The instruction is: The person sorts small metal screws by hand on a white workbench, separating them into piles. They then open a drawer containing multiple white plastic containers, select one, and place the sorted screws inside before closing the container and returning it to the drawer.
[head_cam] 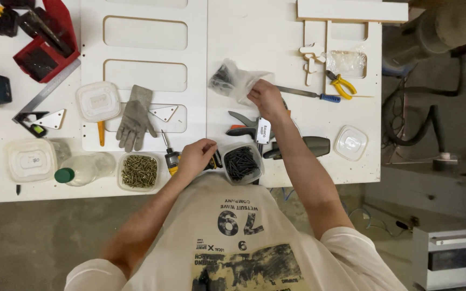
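Note:
My right hand [266, 99] pinches the open edge of a clear plastic bag [233, 81] with dark screws inside, lying on the white table [276, 37]. My left hand [195, 155] hovers with fingers curled by the rim of a clear tub of black screws [242, 163] at the front edge; whether it holds a screw is not visible. A screwdriver with a yellow and black handle [168, 153] lies just left of that hand. A second tub of brass screws [139, 171] sits further left.
A grey work glove [135, 118], clear lids [98, 101] [350, 142], a plastic bottle with a green cap [82, 170], pliers [246, 126], yellow-handled cutters [341, 83], a blue-handled file [308, 94], a metal square [44, 97] and a red tool case [44, 37] lie on the table.

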